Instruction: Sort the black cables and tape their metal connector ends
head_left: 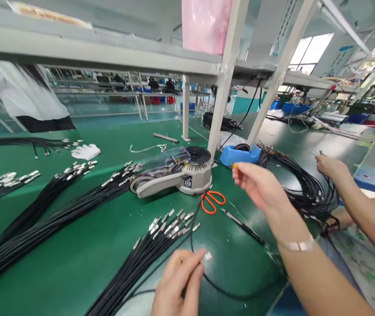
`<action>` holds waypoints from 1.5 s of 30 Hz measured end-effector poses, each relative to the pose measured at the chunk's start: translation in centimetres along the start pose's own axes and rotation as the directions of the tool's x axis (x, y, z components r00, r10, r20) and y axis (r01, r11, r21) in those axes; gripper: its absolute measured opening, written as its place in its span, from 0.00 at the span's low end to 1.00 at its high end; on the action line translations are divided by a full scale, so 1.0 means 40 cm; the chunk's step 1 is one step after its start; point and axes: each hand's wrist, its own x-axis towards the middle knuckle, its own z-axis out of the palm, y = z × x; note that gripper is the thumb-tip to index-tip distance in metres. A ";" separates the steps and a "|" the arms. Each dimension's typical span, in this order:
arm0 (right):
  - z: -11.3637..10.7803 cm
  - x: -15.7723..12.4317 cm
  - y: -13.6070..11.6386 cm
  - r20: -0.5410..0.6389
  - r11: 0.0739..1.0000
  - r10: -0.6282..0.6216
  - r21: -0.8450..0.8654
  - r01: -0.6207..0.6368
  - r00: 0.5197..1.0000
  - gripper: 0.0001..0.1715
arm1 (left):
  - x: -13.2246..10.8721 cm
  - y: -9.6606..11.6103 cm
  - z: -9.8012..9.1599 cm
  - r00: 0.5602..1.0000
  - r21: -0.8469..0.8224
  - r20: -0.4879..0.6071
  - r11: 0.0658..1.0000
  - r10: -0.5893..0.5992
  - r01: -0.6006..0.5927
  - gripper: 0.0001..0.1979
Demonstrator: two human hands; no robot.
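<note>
My left hand [180, 281], low in the middle, is closed in a pinch with a small white-and-silver cable connector [208, 256] at its fingertips. A black cable [226, 293] loops past those fingers. Raised to the right, my right hand [261, 186] pinches a small yellow-orange piece that looks like tape [235, 166]. Left of it stands a grey round tape dispenser [195, 175]. Orange-handled scissors [212, 202] and a black craft knife [244, 227] lie between my hands. A bundle of black cables [141, 259] with metal connectors lies beside my left hand.
More black cable bundles [58, 215] cover the green table's left side, near a white glove [86, 152]. A blue tape holder [240, 155] stands by the white shelf post [226, 79]. At right, a co-worker's hand [333, 169] is over coiled cables [305, 180].
</note>
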 end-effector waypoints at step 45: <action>0.159 -0.566 0.147 0.045 0.895 0.144 0.421 -0.149 0.989 0.18 | -0.031 0.068 0.002 0.933 0.166 -0.038 0.923 0.357 -0.346 0.13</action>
